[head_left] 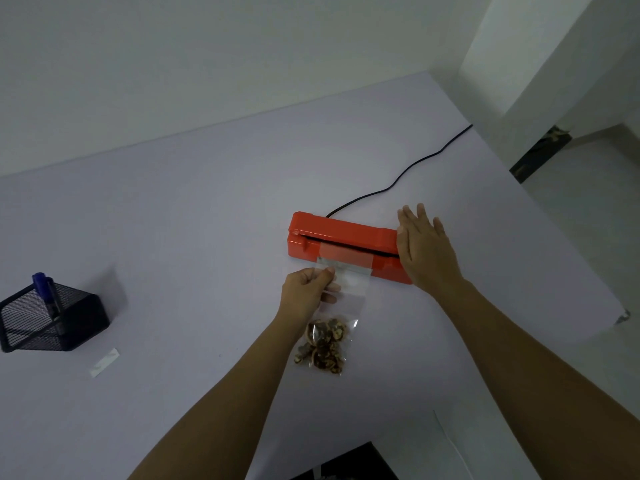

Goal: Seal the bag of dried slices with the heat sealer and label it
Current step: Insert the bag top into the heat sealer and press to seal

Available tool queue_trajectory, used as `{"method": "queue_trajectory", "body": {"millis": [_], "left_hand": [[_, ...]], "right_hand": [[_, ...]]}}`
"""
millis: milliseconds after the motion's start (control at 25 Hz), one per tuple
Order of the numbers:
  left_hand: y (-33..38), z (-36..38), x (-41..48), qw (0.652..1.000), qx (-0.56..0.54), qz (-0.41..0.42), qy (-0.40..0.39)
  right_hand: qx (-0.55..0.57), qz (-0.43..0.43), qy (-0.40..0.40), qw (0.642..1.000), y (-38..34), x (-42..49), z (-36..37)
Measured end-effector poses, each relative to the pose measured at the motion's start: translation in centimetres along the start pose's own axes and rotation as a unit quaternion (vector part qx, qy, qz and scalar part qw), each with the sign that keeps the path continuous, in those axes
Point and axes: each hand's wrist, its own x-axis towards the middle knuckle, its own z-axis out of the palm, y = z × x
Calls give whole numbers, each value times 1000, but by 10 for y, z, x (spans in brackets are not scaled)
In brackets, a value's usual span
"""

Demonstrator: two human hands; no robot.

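On the pale table [173, 220], near its right half, lies an orange-red heat sealer [343, 242] with a black cord [398, 180] that runs from its back towards the far right edge. The lid of the sealer is slightly raised, so a dark slot shows along its front. A clear plastic bag [346, 292] lies in front of the sealer, and its open top end reaches into this slot. The dried slices [323, 346] (brown, with dark spots) are gathered at the bottom end of the bag, the end nearest to the person.

The left hand [308, 294] is closed in a pinch on the left edge of the bag, just in front of the sealer, with the thumb on top of the plastic. The right hand [424, 245] is flat and open, the fingers stretched and held together, and it holds nothing; it is over the right end of the sealer, but I cannot tell if the palm touches the lid.

Far to the left stands a black mesh holder [52, 320] with a blue marker [43, 284] inside it. Near the holder, on the table, lies a small white label strip [104, 362], well apart from the bag.
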Motion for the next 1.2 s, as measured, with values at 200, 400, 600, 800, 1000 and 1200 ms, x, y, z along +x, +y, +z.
{"method": "queue_trajectory", "body": {"millis": [200,400,600,800,1000,1200], "left_hand": [[-1,0,0,1000,-6,0,-1],[3,0,-2,1000,-15,0,-4],[7,0,-5,1000,-20,0,-5],[7,-1,-6,1000,-7,3,-10],[7,-1,-6,1000,-3,5,-10],[6,-3,-4,1000,-4,7,-18]], "right_hand": [[70,-88,-28,993,-7,-3,-34],[53,-182,-73,979,-21,8,-80],[12,-268,-36,963,-71,30,-116],[-103,-309,-62,943,-129,62,-139],[-144,-363,-49,920,-164,77,-142],[179,-234,88,952,-119,71,-144]]}}
